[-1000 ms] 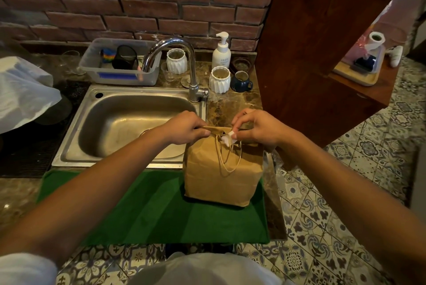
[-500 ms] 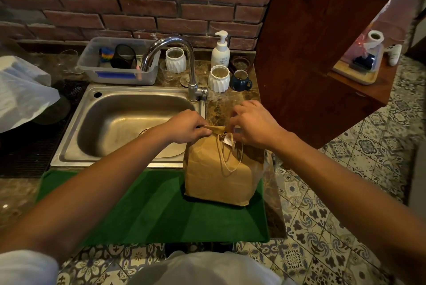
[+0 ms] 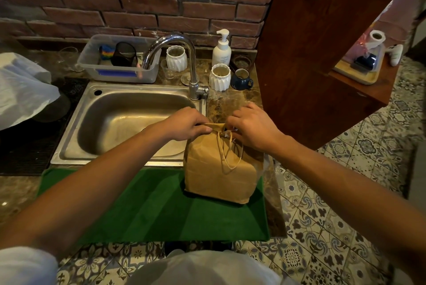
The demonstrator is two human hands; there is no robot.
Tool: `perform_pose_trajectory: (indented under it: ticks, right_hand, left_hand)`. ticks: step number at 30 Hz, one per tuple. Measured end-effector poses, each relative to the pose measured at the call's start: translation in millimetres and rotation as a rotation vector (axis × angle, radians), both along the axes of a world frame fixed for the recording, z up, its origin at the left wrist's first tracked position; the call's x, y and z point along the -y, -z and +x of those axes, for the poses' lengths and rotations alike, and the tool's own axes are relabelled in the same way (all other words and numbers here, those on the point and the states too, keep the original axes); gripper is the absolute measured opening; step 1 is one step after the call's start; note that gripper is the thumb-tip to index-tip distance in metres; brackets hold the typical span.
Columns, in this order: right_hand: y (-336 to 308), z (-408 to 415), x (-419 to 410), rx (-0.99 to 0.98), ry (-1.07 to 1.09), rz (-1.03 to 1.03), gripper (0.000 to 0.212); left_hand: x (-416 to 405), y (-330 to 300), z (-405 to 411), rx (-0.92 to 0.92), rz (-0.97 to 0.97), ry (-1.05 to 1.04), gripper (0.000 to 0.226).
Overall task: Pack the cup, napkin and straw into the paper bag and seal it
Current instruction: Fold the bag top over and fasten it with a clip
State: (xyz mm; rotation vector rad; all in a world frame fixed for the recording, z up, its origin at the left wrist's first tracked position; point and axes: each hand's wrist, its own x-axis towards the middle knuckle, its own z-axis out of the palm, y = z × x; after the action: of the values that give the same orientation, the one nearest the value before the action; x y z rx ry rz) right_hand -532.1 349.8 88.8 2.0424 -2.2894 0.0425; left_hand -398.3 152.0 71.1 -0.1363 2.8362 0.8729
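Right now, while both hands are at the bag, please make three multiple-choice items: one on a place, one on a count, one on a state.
1. The paper bag stands on
A. the green mat
B. the sink basin
C. the tiled floor

2. White ribbed cups behind the sink:
A. one
B. two
C. four

3. The top of the bag is
A. wide open
B. torn off
C. folded shut and held by both hands

Answers:
1 A: its base rests on the green mat.
2 B: one is behind the tap, one beside the blue mug.
3 C: the left hand and the right hand pinch the folded edge.
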Motion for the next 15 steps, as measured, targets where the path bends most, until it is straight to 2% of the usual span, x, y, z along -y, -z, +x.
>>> perform_pose_trajectory:
  ticks: [3,7,10,15]
  right_hand:
    - [-1.1,2.0,-0.8,0.028,0.015,-0.022,0.021]
    - [-1.5,2.8,0.6,0.210,0.211,0.019,0.045]
    - [-0.4,-7.4,2.3,0.286,0.270,0.130,0.030]
    - [1.9,-13.4,2.9,0.389,0.270,0.147,0.030]
  left_hand:
    - [0.4,-2.4,0.4,-0.002,0.005,0.007,0.020]
    - [1.0,-1.6,-0.3,0.002,-0.022,0.019,0.025]
    - [1.2,-2.1,0.1,-0.016,-0.005,0.023,0.024]
    - [0.2,-3.1,-1.5,0.032,0.046,-0.010,0.024]
